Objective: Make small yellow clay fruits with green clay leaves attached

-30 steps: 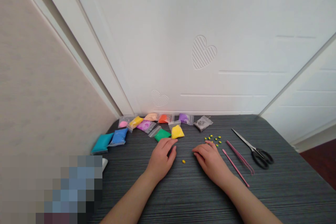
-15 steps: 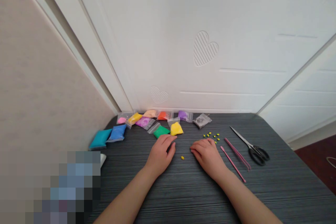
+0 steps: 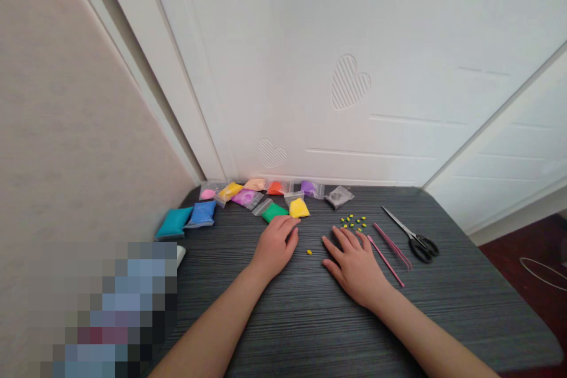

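My left hand (image 3: 277,246) rests on the dark table (image 3: 283,331), its fingers apart and holding nothing. Just beyond its fingertips lie a bag of green clay-like material (image 3: 273,211) and a bag of yellow material (image 3: 299,208). My right hand (image 3: 353,263) lies flat with its fingers spread. Between the two hands sits a small yellow piece (image 3: 309,252), touched by neither. Several tiny yellow-and-green pieces (image 3: 352,225) are grouped just past my right fingertips. A thin pink stick tool (image 3: 386,261) lies to the right of that hand.
Pink tweezers (image 3: 393,246) and black-handled scissors (image 3: 414,237) lie on the right. Bags of coloured material line the back, among them purple (image 3: 309,189), orange (image 3: 275,188) and grey (image 3: 339,196). Blue (image 3: 202,214) and teal (image 3: 175,222) packets lie at left. A white door (image 3: 283,71) stands behind.
My right hand has opened from curled fingers to a flat spread. My left hand stays in about the same place. The camera view has shifted slightly.
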Demonstrator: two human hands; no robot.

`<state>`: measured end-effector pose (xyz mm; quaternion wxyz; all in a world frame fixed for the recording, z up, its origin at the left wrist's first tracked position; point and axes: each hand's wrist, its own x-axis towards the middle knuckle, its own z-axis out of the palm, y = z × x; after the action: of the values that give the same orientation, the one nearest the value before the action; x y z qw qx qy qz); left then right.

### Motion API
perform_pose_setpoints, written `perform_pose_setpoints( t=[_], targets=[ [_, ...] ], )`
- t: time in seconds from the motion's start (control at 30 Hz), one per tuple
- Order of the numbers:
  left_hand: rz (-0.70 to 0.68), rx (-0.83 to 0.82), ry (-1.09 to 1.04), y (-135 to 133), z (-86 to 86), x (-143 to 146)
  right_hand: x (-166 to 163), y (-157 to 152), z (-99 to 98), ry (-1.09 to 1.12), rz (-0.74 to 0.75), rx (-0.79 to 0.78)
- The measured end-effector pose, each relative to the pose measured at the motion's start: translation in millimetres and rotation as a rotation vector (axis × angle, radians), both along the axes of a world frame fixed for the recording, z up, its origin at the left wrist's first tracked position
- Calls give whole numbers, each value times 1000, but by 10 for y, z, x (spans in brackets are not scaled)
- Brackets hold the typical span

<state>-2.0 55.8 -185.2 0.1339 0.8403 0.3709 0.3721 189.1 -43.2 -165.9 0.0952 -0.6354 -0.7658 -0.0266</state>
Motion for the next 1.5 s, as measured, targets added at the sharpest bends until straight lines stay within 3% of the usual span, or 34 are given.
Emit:
perform_pose_setpoints(
  t=[0.2, 0.47, 0.77, 1.07, 1.5],
  targets=[
    [17, 13, 10, -14, 14, -27, -104, 140, -2, -22, -24, -5],
    [4, 26, -22, -2, 4, -8, -23, -214, -48, -64, -56, -80],
    [26, 25, -1, -15, 12, -25, -202, 191, -37, -31, -66, -33],
    [9, 12, -19, 3, 12, -14, -84, -199, -6, -25, -63, -84],
    [19, 8, -8, 4, 24, -15, -40, -225, 23, 6, -1, -101]
  ],
)
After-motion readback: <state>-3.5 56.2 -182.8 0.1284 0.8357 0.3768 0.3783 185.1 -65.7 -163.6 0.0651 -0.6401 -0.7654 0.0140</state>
